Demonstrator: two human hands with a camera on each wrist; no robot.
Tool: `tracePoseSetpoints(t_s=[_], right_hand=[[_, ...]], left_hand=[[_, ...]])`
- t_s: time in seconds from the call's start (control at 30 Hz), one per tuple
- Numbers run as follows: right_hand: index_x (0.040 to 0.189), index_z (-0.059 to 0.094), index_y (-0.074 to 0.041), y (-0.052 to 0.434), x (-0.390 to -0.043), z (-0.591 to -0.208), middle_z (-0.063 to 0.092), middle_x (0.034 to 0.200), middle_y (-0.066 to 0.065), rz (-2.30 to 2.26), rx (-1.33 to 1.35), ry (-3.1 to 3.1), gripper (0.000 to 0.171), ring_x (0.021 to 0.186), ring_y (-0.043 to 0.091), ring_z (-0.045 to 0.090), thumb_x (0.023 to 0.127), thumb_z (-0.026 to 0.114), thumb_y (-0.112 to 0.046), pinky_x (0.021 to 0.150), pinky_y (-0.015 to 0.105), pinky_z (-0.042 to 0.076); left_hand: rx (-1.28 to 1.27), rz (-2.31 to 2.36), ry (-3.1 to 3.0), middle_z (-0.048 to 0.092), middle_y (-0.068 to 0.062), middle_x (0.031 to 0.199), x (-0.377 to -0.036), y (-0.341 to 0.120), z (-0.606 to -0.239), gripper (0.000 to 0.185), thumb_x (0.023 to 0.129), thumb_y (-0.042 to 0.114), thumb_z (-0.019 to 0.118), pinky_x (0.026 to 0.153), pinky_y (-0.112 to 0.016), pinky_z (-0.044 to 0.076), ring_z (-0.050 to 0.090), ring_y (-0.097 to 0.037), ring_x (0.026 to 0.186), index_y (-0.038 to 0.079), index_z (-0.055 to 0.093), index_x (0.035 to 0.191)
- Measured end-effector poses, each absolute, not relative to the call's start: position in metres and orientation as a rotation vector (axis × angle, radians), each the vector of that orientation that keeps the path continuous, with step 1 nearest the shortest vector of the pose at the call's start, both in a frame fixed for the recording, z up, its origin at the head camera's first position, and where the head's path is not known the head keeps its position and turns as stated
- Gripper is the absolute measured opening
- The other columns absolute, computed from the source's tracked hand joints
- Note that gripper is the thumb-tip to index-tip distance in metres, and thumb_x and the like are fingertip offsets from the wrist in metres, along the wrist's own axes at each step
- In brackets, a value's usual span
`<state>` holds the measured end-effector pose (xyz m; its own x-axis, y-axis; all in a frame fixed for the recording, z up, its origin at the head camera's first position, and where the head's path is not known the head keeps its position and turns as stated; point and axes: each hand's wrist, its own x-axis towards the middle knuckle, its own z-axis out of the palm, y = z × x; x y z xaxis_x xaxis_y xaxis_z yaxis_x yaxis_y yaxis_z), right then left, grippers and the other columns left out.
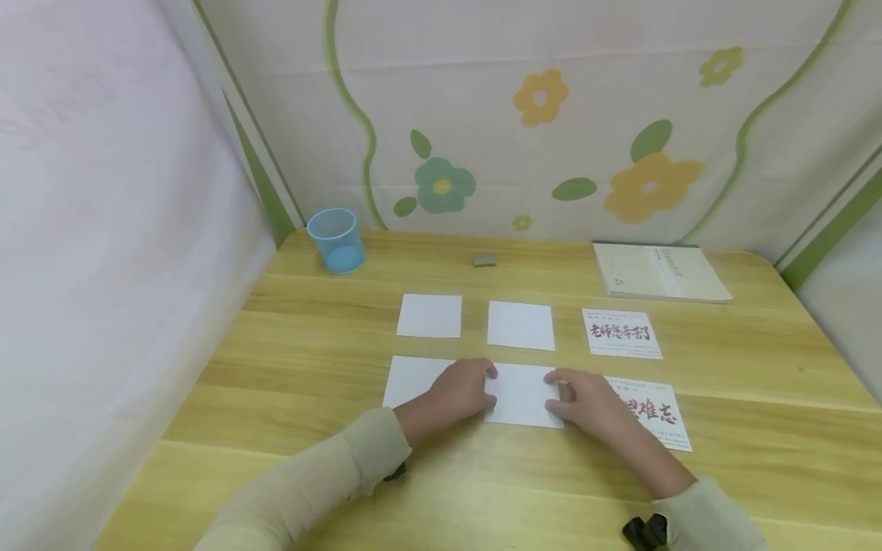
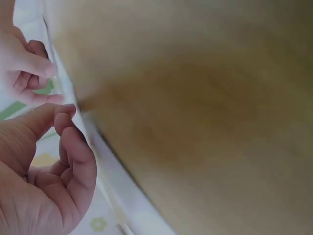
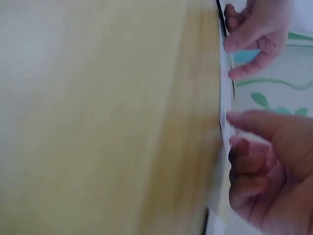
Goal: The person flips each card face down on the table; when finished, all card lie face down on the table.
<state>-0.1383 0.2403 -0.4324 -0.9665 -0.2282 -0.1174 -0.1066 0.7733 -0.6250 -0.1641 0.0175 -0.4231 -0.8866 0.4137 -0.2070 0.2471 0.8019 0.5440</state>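
A blank white card [image 1: 522, 394] lies in the middle of the front row on the table. My left hand [image 1: 460, 388] holds its left edge with thumb and fingers bent. At the right edge, the thumb and fingers of my right hand [image 1: 591, 399] hold it too. Both wrist views show the left hand [image 2: 49, 171] and right hand [image 3: 276, 171] with curled fingers at the edge-on card. Another blank card [image 1: 419, 376] is partly behind the left hand. The right hand and wrist cover part of a card with red characters [image 1: 663, 417].
Behind stand a back row of two blank cards [image 1: 430, 316] [image 1: 521, 326] and a card with dark red writing [image 1: 622, 334]. Farther back are a blue cup [image 1: 338, 243], a small grey block [image 1: 485, 260] and a cream notebook [image 1: 658, 273]. A flowered curtain [image 1: 496, 145] hangs beyond the table [image 1: 289, 360].
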Motion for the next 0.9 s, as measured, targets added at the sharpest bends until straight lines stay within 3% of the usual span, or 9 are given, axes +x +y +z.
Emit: tracePoseSetpoints(t_s=[0.23,0.33,0.5,0.63,0.77,0.9], right_hand=[[0.121,0.043,-0.010,0.322,-0.136,-0.393,0.052,0.070,0.001,-0.892,-0.320,2.820,0.054,0.059,0.016,0.049,0.076,0.063,-0.032,0.048,0.027,0.042],[0.123,0.038,-0.005,0.354,-0.133,-0.387,0.053,0.076,0.005,-0.750,-0.274,2.717,0.066,0.065,0.018,0.049,0.072,0.067,-0.036,0.053,0.031,0.041],[0.124,0.033,0.001,0.378,-0.132,-0.401,0.053,0.099,0.019,-0.616,-0.327,2.630,0.087,0.087,0.028,0.049,0.058,0.076,-0.036,0.072,0.043,0.039],[0.123,0.032,0.002,0.379,-0.133,-0.413,0.050,0.095,0.014,-0.578,-0.403,2.655,0.091,0.079,0.021,0.046,0.053,0.079,-0.031,0.071,0.039,0.038],[0.121,0.033,0.000,0.373,-0.135,-0.416,0.047,0.086,0.007,-0.541,-0.382,2.688,0.088,0.071,0.016,0.043,0.051,0.080,-0.026,0.063,0.032,0.037],[0.120,0.032,-0.001,0.369,-0.135,-0.415,0.047,0.088,0.007,-0.541,-0.313,2.687,0.087,0.072,0.017,0.044,0.051,0.080,-0.023,0.064,0.033,0.038]], left_hand=[[0.597,0.709,2.724,0.051,0.007,0.059,-0.167,0.032,-0.398,0.040,0.075,0.028,0.064,0.043,-0.024,0.037,0.045,-0.009,0.050,0.022,0.050,0.112],[0.658,0.561,2.698,0.058,0.008,0.075,-0.169,0.053,-0.389,0.047,0.073,0.034,0.065,0.047,-0.024,0.038,0.048,-0.008,0.058,0.024,0.048,0.116],[0.723,0.207,2.589,0.057,0.009,0.095,-0.167,0.105,-0.390,0.070,0.065,0.050,0.066,0.056,-0.025,0.038,0.048,-0.007,0.068,0.025,0.039,0.125],[0.743,0.208,2.555,0.055,0.007,0.081,-0.165,0.141,-0.398,0.079,0.061,0.056,0.066,0.060,-0.026,0.038,0.048,-0.008,0.062,0.022,0.037,0.126],[0.769,0.338,2.571,0.050,0.007,0.069,-0.168,0.162,-0.406,0.069,0.058,0.052,0.070,0.061,-0.027,0.035,0.047,-0.008,0.059,0.020,0.044,0.113],[0.792,0.405,2.583,0.047,0.008,0.069,-0.173,0.170,-0.416,0.064,0.054,0.047,0.075,0.060,-0.026,0.035,0.046,-0.008,0.060,0.020,0.044,0.104]])
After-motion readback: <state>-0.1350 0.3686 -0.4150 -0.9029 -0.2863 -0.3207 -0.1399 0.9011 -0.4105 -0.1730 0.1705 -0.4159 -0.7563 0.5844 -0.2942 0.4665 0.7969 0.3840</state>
